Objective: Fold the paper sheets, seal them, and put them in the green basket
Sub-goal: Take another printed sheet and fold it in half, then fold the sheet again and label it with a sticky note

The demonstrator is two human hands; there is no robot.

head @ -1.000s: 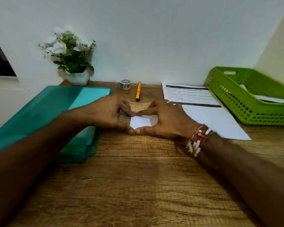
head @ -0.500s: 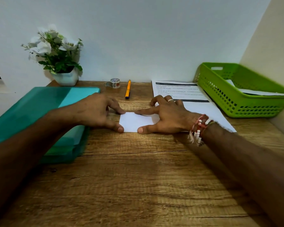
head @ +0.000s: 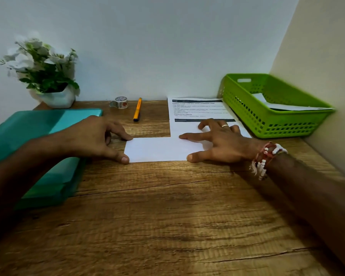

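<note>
Folded paper (head: 161, 149) lies flat on the surface (head: 167, 206). My left hand (head: 94, 136) presses its left edge, my right hand (head: 221, 140) its right end, all fingers apart, gripping nothing. Beyond: printed sheets (head: 197, 110). Far right: green basket (head: 267, 120).

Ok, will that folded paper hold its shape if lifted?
The folded paper lies flat and thin: probably light, yet bendable. No tape shows on it, so it may spring open once the left hand and right hand let go. Likely slides easily on the wooden table.
</note>
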